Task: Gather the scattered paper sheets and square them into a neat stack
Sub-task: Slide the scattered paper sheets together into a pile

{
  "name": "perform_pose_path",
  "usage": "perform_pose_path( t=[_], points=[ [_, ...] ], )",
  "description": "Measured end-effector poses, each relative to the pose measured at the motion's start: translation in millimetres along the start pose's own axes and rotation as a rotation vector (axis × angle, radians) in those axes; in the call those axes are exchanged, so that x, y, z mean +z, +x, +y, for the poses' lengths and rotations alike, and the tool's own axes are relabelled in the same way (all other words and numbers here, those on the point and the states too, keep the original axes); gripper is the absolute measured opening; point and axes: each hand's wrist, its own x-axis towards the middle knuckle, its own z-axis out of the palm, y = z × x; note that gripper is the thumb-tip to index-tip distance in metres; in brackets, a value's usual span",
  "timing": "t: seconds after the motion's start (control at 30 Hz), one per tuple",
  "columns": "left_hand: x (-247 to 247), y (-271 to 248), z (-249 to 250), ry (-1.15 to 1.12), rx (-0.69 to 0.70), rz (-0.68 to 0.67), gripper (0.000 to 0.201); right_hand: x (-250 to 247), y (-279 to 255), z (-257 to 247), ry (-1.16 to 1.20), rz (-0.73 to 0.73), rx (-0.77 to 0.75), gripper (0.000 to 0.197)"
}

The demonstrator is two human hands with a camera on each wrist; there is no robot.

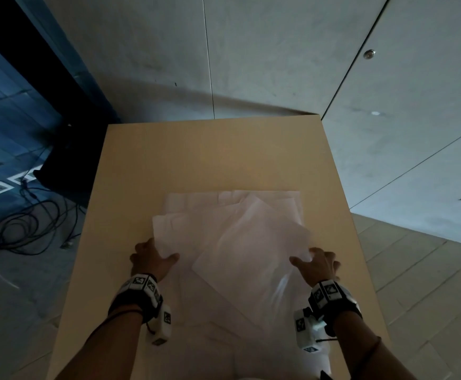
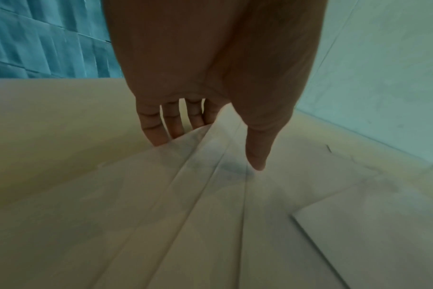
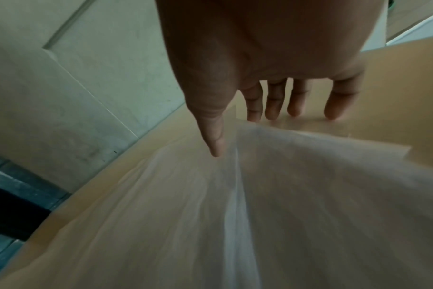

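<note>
Several sheets (image 1: 232, 242) lie in a loose, overlapping heap on the worktop (image 1: 196, 160), pulled together but far from square: edges fan out at different angles, one sheet sits skewed on top of the heap, and more paper trails from it toward the person. By my reckoning the gathering is mostly done, while the aligning and tapping into a neat stack is all still ahead. The left hand (image 1: 151, 260) sits at the heap's left edge, fingers slipped under the paper and thumb resting on top, lightly pinching it. The right hand (image 1: 315, 263) mirrors it at the heap's right edge, thumb over the paper and straight fingers beneath or just beyond it. The paper looks thin, white, limp and slightly translucent.
</note>
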Motion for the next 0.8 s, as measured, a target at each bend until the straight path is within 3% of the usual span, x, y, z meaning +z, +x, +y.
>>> perform_pose_path(
  t=[0.2,0.37,0.47,0.63,0.8],
  points=[
    [-2.3,-11.9,-4.7,-0.021,-0.109,0.052,0.086,-0.2,-4.7,7.7,0.001,0.025,0.027,0.076],
    [11.4,-26.0,14.5,-0.024,-0.058,0.028,0.084,9.5,-13.3,3.1,-0.008,-0.04,-0.034,0.074],
    [8.7,-26.8,13.2,-0.057,-0.075,0.01,0.089,1.8,-11.1,7.1,0.029,-0.023,-0.019,0.072],
    [4.3,-23.5,-30.4,-0.059,-0.201,0.021,0.108,-6.3,-14.9,36.7,-0.035,0.032,0.024,0.075],
    [27.3,-59.4,-30.0,-0.077,-0.13,0.036,0.086,9.6,-30.0,43.4,-0.036,-0.012,-0.059,0.071]
  ],
)
